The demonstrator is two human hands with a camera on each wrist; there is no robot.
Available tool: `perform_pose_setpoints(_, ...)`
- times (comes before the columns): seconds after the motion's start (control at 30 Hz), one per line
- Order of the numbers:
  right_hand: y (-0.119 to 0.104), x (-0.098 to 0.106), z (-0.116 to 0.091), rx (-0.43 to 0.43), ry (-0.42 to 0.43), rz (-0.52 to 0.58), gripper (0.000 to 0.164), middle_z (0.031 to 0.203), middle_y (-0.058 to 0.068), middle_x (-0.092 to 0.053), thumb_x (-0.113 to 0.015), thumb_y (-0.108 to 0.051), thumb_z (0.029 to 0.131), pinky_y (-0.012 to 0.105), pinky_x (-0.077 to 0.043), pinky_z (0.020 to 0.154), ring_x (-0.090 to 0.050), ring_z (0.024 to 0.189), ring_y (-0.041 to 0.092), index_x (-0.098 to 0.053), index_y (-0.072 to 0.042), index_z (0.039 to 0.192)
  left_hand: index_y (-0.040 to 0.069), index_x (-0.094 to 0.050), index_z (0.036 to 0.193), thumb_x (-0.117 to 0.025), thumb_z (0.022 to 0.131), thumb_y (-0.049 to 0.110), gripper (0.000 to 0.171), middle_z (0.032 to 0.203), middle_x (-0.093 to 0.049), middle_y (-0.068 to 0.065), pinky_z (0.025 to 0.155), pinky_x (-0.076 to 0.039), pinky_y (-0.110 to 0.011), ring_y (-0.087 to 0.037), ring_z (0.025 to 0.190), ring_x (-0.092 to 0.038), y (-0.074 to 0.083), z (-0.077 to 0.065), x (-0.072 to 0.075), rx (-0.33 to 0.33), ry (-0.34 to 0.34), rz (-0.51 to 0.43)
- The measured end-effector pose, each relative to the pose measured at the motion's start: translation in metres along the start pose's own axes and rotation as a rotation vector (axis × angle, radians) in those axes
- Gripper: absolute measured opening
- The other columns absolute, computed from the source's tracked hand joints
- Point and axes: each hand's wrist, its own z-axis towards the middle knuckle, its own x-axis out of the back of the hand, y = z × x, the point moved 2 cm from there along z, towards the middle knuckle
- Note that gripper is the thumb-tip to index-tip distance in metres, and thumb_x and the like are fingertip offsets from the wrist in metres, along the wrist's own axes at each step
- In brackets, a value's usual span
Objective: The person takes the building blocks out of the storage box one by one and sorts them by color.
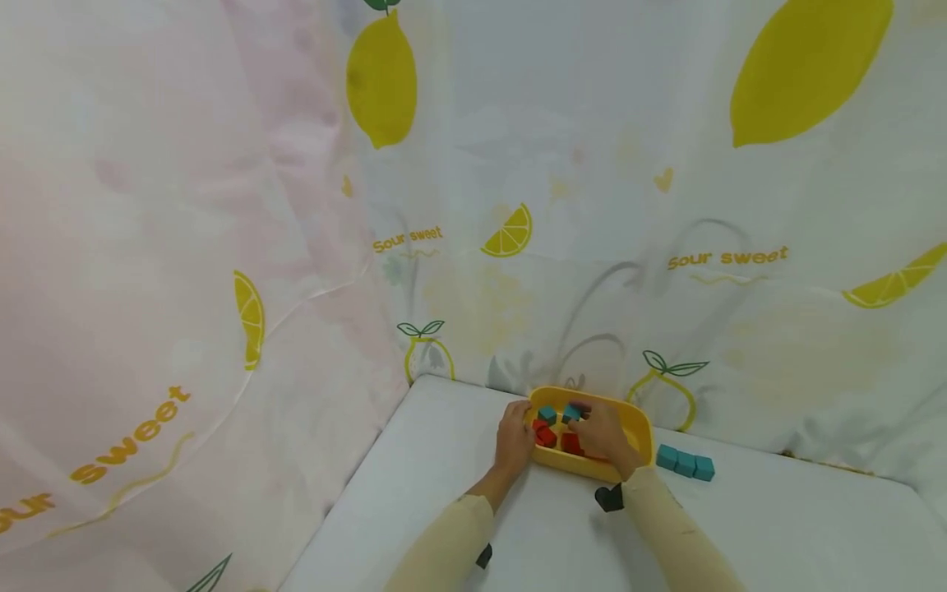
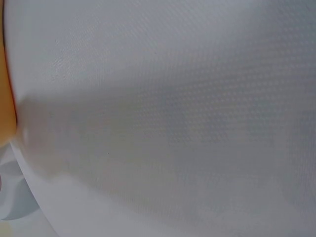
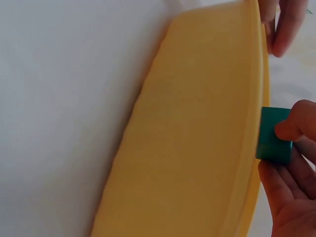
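A yellow plastic box (image 1: 570, 465) with rounded corners stands on the white table against the curtain. My left hand (image 1: 514, 432) holds its left end, fingers hooked over the rim. Above the box's inside, my right hand (image 1: 602, 429) pinches a teal block (image 3: 275, 134) between thumb and fingers, close by the rim in the right wrist view. In the box lie another teal block (image 1: 547, 415) and several red blocks (image 1: 545, 436). The left wrist view shows mostly tabletop, with a strip of the yellow box at its left edge.
Three teal blocks (image 1: 685, 464) sit in a row on the table (image 1: 562, 534), just right of the box. A lemon-print curtain (image 1: 473, 312) hangs along the table's back and left edges. Dark bands or mounts (image 1: 609, 497) show by the sleeves.
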Motion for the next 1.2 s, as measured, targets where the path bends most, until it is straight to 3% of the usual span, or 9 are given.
perform_pose_setpoints(0.17,-0.001,0.016,-0.004,0.05,-0.013,0.065,0.04,0.117,0.024,-0.062,-0.065,0.003,0.081,0.048,-0.053,0.088,-0.062,0.104,0.039,-0.062,0.01,0.119,-0.008,-0.063,0.111,-0.057,0.075,-0.017,0.038,0.112,-0.061,-0.017,0.092,-0.052,-0.04,-0.03,0.101,-0.063,-0.002,0.001,0.001,0.047,-0.033,-0.016)
perform_pose_setpoints(0.43,0.004,0.047,-0.013,0.129,0.112,0.002,0.038,0.113,0.027,-0.064,-0.067,0.003,0.08,0.047,-0.055,0.084,-0.062,0.103,0.042,-0.063,0.011,0.117,-0.009,-0.063,0.111,-0.057,0.076,-0.017,0.036,0.113,-0.061,-0.019,0.093,-0.051,-0.041,-0.031,0.103,-0.062,0.0,0.002,0.004,0.093,-0.048,-0.028)
perform_pose_setpoints(0.63,0.021,0.069,-0.022,0.151,0.203,-0.031,0.038,0.113,0.029,-0.064,-0.066,0.004,0.079,0.048,-0.055,0.084,-0.062,0.101,0.043,-0.063,0.012,0.116,-0.009,-0.062,0.113,-0.057,0.077,-0.017,0.037,0.114,-0.061,-0.018,0.094,-0.051,-0.04,-0.031,0.104,-0.062,-0.001,0.004,0.004,0.115,-0.048,-0.034)
perform_pose_setpoints(0.83,0.04,0.095,-0.034,0.1,0.228,-0.039,0.039,0.116,0.029,-0.062,-0.067,0.004,0.079,0.046,-0.054,0.085,-0.062,0.104,0.042,-0.063,0.013,0.117,-0.009,-0.062,0.113,-0.058,0.077,-0.018,0.037,0.115,-0.061,-0.018,0.094,-0.05,-0.041,-0.031,0.105,-0.062,0.0,0.005,0.004,0.115,-0.045,-0.047)
perform_pose_setpoints(1.2,0.061,0.147,-0.06,0.059,0.29,-0.186,0.039,0.115,0.032,-0.062,-0.066,0.002,0.077,0.05,-0.054,0.082,-0.062,0.101,0.045,-0.064,0.011,0.115,-0.009,-0.063,0.112,-0.06,0.076,-0.017,0.038,0.114,-0.061,-0.018,0.093,-0.051,-0.041,-0.031,0.104,-0.062,0.002,0.004,0.002,0.1,-0.054,-0.033)
